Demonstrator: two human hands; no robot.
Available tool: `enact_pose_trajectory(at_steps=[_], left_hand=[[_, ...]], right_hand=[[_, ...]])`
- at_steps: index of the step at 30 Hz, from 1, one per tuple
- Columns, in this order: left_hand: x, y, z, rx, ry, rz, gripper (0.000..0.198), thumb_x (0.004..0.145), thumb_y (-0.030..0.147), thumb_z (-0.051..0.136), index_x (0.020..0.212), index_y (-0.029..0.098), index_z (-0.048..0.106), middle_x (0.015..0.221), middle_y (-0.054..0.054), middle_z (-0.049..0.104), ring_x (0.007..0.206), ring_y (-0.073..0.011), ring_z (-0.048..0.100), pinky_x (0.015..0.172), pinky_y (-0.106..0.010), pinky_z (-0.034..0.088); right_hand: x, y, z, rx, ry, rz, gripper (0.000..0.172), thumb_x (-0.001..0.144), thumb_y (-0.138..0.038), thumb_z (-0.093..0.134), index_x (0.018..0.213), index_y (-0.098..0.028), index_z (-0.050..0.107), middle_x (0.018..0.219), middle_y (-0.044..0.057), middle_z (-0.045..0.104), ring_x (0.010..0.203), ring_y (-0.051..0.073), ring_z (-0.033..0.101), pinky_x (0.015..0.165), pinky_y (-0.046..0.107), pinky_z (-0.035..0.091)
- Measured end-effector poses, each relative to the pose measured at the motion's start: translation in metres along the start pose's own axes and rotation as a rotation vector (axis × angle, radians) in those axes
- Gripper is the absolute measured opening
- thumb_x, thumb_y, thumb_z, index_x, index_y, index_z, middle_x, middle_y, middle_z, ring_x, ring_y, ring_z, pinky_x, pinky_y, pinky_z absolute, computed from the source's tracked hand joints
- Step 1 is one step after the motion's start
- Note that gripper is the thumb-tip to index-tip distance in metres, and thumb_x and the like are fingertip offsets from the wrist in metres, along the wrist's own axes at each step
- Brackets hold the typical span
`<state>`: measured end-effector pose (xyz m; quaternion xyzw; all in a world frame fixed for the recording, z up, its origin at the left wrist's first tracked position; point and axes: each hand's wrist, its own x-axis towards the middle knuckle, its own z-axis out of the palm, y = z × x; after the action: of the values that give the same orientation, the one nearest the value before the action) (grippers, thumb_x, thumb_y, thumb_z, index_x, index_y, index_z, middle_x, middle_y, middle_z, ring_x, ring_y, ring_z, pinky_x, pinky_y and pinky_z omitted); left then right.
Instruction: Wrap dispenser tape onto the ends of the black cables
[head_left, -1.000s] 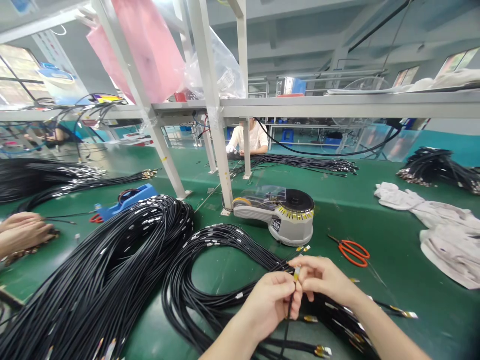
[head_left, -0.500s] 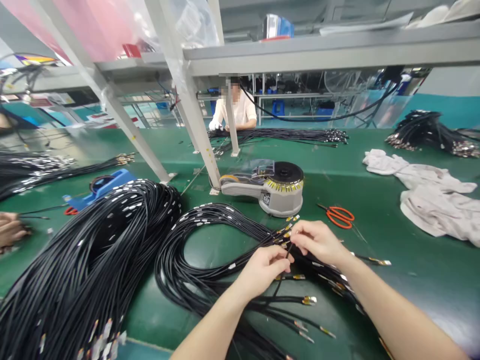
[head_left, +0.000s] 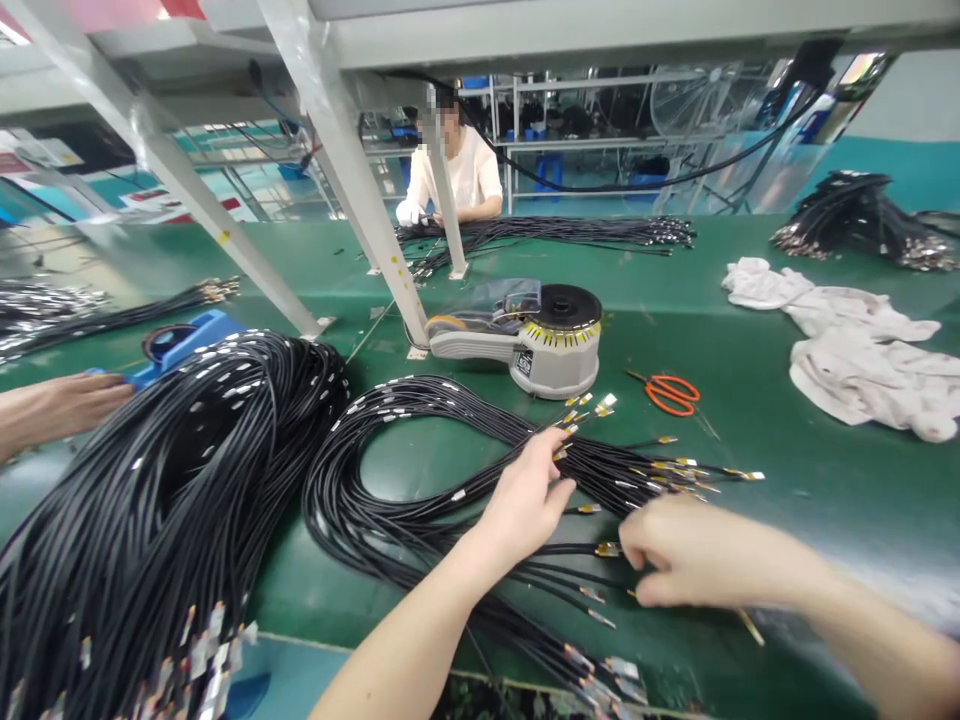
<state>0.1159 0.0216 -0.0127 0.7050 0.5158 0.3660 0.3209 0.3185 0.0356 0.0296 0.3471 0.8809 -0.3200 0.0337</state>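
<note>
A looped bundle of black cables [head_left: 390,470] with gold-taped ends [head_left: 667,468] lies on the green table [head_left: 817,500] in front of me. My left hand [head_left: 525,500] rests on the bundle where the ends fan out, fingers stretched forward and thumb apart. My right hand [head_left: 697,555] is lower and to the right, its fingers curled. Its fingertips pinch at a gold-tipped cable end [head_left: 606,549]. More tipped ends [head_left: 600,670] lie at the near table edge.
A grey tape dispenser [head_left: 555,345] stands behind the bundle, with orange scissors [head_left: 671,392] to its right and white cloths [head_left: 862,350] beyond. A large cable heap [head_left: 172,480] fills the left. Another person's hand [head_left: 60,405] reaches in by a blue tool [head_left: 184,335]. A person [head_left: 457,170] works across the table beyond slanted frame posts [head_left: 360,200].
Both hands held one cable end up between them. Now they have parted: my left hand went forward onto the bundle, my right hand dropped back and right. The camera tilted down.
</note>
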Motion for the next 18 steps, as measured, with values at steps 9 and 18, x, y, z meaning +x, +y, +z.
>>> enact_pose_trajectory(at_steps=[9,18], left_hand=[[-0.006,0.016,0.004,0.318,-0.17,0.145,0.03,0.08,0.018,0.046,0.11,0.02,0.045,0.11,-0.007,0.051,0.088,-0.0167,0.055,0.078,-0.03,0.046],[-0.035,0.03,0.004,0.749,-0.642,0.321,0.01,0.078,0.015,0.045,0.077,0.015,0.054,0.078,-0.006,0.059,0.063,-0.0176,0.057,0.054,-0.028,0.045]], right_hand=[[-0.026,0.006,0.048,-0.224,0.003,0.121,0.012,0.07,-0.01,0.049,0.073,-0.02,0.056,0.075,0.003,0.065,0.068,0.02,0.061,0.059,0.027,0.04],[-0.014,0.024,0.051,-0.286,0.218,0.173,0.017,0.081,-0.013,0.04,0.072,-0.019,0.054,0.072,0.003,0.062,0.064,0.018,0.058,0.056,0.026,0.036]])
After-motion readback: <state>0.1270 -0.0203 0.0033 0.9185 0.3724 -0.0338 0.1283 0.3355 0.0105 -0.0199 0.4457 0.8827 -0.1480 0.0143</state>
